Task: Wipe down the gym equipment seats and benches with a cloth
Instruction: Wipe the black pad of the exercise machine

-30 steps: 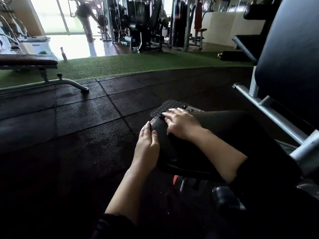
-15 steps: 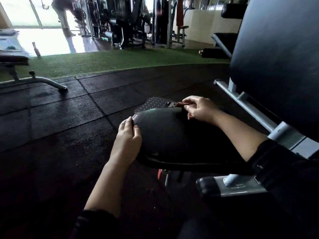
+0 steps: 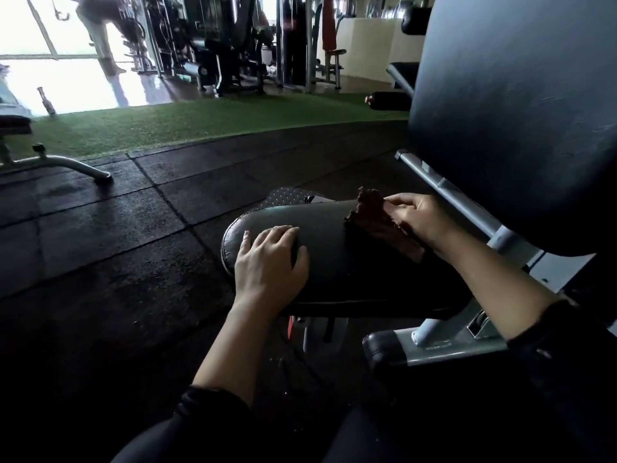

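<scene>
Dark rubber flooring (image 3: 100, 235) is spreading around a black padded seat (image 3: 334, 262), where the left hand (image 3: 270, 262) is resting flat near the front edge, fingers relaxed. Farther right, the right hand (image 3: 420, 218) is gripping a brown cloth (image 3: 377, 222) against the seat's far right side. Wiping seems underway; next, I judge, sweeping leftward, then the backrest (image 3: 514, 111); no containers are showing.

Commercial gym floor. Evidence: black rubber floor tiles (image 3: 100, 228), strip of green artificial turf (image 3: 187, 125), row of weight machines (image 3: 227, 45) along the far side, flat bench frame (image 3: 66, 165) at left. Foreground: padded black seat (image 3: 334, 262) and tall backrest pad (image 3: 517, 111) on a grey steel frame (image 3: 444, 192). Bright windows (image 3: 23, 25) at back left.
</scene>
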Action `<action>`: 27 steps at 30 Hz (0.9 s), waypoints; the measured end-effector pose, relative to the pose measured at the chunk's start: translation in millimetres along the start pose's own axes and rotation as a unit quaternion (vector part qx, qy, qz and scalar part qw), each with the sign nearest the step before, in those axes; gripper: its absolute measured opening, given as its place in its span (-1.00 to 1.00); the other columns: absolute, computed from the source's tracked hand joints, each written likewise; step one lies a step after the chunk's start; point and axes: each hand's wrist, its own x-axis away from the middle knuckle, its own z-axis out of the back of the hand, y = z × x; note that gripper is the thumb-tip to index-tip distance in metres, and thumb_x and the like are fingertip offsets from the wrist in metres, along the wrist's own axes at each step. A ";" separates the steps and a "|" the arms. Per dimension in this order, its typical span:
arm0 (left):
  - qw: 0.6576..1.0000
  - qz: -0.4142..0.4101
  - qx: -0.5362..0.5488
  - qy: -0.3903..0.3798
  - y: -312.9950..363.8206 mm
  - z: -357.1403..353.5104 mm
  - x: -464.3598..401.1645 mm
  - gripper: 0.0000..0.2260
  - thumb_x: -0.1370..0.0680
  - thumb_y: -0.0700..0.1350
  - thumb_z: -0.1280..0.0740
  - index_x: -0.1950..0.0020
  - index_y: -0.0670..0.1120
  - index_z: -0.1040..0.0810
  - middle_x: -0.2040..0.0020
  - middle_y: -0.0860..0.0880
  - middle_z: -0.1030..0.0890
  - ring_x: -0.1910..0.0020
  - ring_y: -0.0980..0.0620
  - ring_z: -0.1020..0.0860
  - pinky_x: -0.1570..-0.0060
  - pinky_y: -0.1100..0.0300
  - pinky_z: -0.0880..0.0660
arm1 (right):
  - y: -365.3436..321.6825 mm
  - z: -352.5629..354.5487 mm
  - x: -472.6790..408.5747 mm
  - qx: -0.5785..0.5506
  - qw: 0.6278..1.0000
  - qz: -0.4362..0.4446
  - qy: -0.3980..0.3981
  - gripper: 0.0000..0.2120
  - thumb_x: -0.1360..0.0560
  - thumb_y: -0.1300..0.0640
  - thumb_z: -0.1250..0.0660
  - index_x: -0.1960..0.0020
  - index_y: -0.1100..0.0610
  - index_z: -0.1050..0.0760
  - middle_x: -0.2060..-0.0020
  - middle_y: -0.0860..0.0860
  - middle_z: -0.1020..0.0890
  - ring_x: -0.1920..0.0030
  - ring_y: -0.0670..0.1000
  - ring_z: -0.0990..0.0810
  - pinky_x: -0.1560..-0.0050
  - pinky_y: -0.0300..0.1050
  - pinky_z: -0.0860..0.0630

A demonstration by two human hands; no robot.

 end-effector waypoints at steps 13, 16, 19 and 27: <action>0.999 0.035 0.012 0.029 -15.0 8.3 5.1 -0.56 -0.50 0.16 -0.09 -0.25 0.09 -0.58 -0.32 0.13 -0.52 -0.37 0.09 -0.40 -0.42 -0.05 -0.21 | 2.2 6.1 12.3 0.441 0.892 0.099 0.014 -0.63 -0.41 -0.01 -0.41 -0.17 0.10 -0.52 -0.07 0.10 -0.53 -0.07 0.07 -0.52 0.00 -0.17 -0.39; 0.998 0.041 0.019 0.036 -17.2 7.6 5.2 -0.59 -0.52 0.16 -0.13 -0.25 0.09 -0.59 -0.33 0.13 -0.51 -0.38 0.10 -0.39 -0.44 0.01 -0.20 | -2.8 3.0 19.4 0.411 0.904 0.110 0.028 -0.65 -0.40 -0.02 -0.39 -0.15 0.06 -0.53 -0.02 0.06 -0.59 -0.02 0.03 -0.53 0.01 -0.15 -0.41; 0.996 0.067 0.037 0.040 -21.8 9.3 3.8 -0.65 -0.59 0.08 -0.23 -0.34 0.03 -0.52 -0.41 0.08 -0.44 -0.43 0.07 -0.32 -0.45 0.05 -0.17 | 7.3 -5.4 22.3 0.556 0.822 0.123 -0.019 -0.48 -0.53 -0.13 -0.18 -0.46 -0.04 -0.24 -0.42 0.04 -0.32 -0.43 0.08 -0.24 -0.36 -0.02 -0.15; 0.971 0.203 0.124 -0.027 -39.9 11.7 -1.9 -0.50 -0.66 -0.01 -0.09 -0.56 -0.14 -0.13 -0.58 -0.05 -0.10 -0.53 -0.01 -0.10 -0.45 0.12 -0.08 | 23.0 -24.0 4.6 0.417 0.900 0.074 -0.102 -0.54 -0.64 -0.06 0.08 -0.53 -0.13 0.03 -0.54 -0.08 0.06 -0.53 -0.03 0.15 -0.47 -0.06 0.26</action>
